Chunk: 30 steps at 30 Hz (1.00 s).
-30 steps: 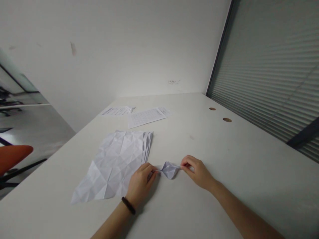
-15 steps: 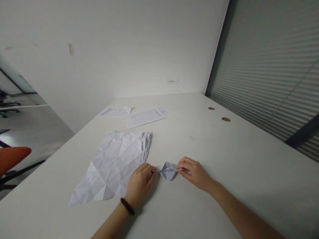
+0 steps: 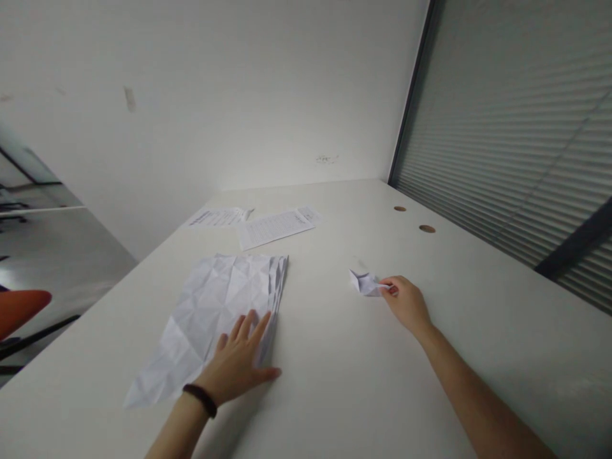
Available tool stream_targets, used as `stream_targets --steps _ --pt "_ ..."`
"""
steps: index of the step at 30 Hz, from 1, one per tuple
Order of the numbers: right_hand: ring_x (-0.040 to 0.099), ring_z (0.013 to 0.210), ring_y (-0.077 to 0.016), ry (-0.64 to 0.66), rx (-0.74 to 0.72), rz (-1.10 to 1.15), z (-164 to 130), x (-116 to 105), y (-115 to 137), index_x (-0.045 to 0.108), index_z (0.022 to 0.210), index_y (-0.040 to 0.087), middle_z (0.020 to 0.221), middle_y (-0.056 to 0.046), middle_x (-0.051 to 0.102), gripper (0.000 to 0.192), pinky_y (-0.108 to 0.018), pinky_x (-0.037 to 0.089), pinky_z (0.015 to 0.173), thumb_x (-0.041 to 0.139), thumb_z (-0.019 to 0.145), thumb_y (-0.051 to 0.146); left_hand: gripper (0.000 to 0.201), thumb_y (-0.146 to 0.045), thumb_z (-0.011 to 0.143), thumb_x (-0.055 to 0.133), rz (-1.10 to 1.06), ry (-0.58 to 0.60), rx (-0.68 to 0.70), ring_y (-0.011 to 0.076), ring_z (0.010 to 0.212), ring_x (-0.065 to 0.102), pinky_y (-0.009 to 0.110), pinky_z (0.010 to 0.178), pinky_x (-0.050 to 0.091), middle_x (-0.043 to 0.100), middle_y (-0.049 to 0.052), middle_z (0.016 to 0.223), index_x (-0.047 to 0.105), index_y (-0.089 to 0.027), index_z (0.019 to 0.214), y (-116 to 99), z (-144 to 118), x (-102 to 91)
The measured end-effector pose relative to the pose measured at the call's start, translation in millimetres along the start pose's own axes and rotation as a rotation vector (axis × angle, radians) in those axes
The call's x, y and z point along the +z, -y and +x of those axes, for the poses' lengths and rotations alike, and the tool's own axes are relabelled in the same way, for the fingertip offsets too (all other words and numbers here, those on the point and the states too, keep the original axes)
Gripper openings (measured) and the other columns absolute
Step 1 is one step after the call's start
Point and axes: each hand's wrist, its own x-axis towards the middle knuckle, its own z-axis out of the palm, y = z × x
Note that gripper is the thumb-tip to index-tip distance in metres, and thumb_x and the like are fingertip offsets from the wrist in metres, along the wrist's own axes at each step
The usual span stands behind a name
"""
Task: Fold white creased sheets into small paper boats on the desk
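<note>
right hand (image 3: 406, 301) pinching small folded paper piece (image 3: 366, 283) by near edge, fingers closed on it, piece sitting low on white table (image 3: 344, 370), right of centre, well apart from paper stack. left hand (image 3: 239, 360) lying flat, fingers spread open, palm down on near right corner of creased paper stack (image 3: 215, 306); dark band on wrist. two printed sheets (image 3: 275, 227) lying further back near wall. two round holes (image 3: 427, 228) in tabletop near blinds. orange chair (image 3: 19, 309) showing at far left.
</note>
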Motion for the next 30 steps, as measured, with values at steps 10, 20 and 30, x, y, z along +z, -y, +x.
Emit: stream_targets --steps 10,20,30 --pt "0.057 0.063 -0.0133 0.04 -0.057 0.027 1 7 -7 0.064 0.091 0.018 0.087 -0.005 0.06 0.02 -0.027 0.048 0.06 0.052 0.075 0.018 0.074 -0.042 0.061 0.067 -0.152 -0.007 0.201 0.0293 0.125 0.035 0.039 0.101 0.034 0.034 0.013 0.139 0.045 -0.017 0.127 42 0 -8.0" --pt "0.054 0.068 -0.0172 -0.07 -0.045 -0.052 2 4 -13 0.066 0.083 0.017 0.085 -0.007 0.056 0.021 -0.032 0.047 0.062 0.05 0.071 0.013 0.035 -0.035 0.067 0.063 -0.33 -0.154 0.258 0.0265 0.107 0.056 0.037 0.094 0.043 0.056 0.004 0.123 0.064 -0.028 0.101 59 -2 -7.9" --pt "0.054 0.081 -0.0198 -0.188 -0.185 0.116 -5 -2 21 0.063 0.085 0.019 0.089 -0.008 0.057 0.017 -0.031 0.048 0.061 0.048 0.078 0.021 0.025 -0.037 0.083 0.042 -0.236 -0.505 0.237 0.0125 0.052 0.051 0.023 0.051 0.04 0.057 0.001 0.068 0.055 -0.019 0.072 12 -6 -31.9"
